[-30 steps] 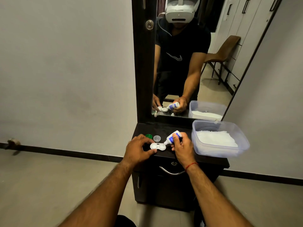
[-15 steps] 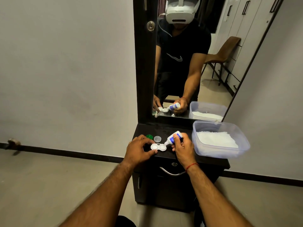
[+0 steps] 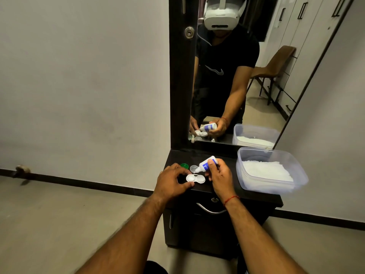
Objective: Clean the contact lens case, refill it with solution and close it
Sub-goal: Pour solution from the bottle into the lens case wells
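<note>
Solution level in the lens case (image 3: 195, 178) wells unreadable. Case on desk (image 3: 221, 191), left hand (image 3: 170, 181) fingers pinching its left end; right hand (image 3: 219, 177) fingers wrapped around tilted solution bottle (image 3: 205, 165), nozzle just above case.

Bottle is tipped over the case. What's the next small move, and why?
Probably squeeze the solution bottle in the right hand: its nozzle points down above the open lens case, which the left hand steadies. Both caps lie off behind.
</note>
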